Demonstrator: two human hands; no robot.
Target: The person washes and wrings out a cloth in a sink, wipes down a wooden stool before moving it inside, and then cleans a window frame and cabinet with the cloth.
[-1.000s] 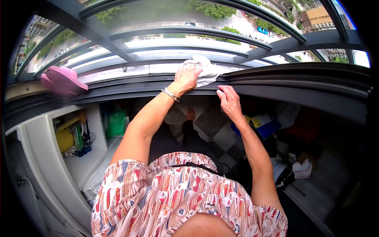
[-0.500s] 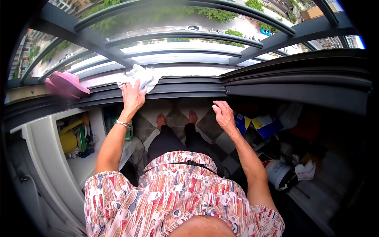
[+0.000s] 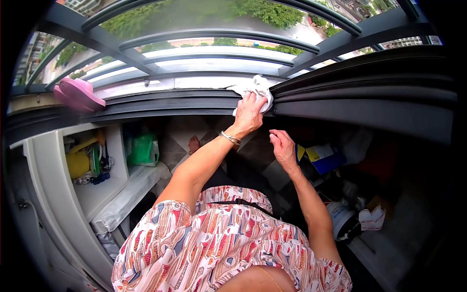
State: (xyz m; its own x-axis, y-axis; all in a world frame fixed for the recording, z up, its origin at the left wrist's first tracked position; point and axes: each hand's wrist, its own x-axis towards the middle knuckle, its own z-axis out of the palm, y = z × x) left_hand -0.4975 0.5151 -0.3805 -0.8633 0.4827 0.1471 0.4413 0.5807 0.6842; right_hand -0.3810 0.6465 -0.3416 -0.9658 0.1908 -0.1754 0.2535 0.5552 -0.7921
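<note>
A crumpled white cloth lies on the dark window track, close to where the track meets the black frame on the right. My left hand, with bracelets at its wrist, is closed on the cloth and presses it against the track. My right hand hangs in the air below the sill, right of the left hand, fingers apart and slightly curled, holding nothing.
Pink slippers rest on the sill at the left. Grey bars cross outside the window. Below left is a white cabinet with a green container. Blue and yellow boxes and a white bucket stand at the right.
Since half a second ago, my left hand has slid the cloth rightward along the track from its left part. Earlier it had moved left. My right hand has shifted slightly and stays empty.
</note>
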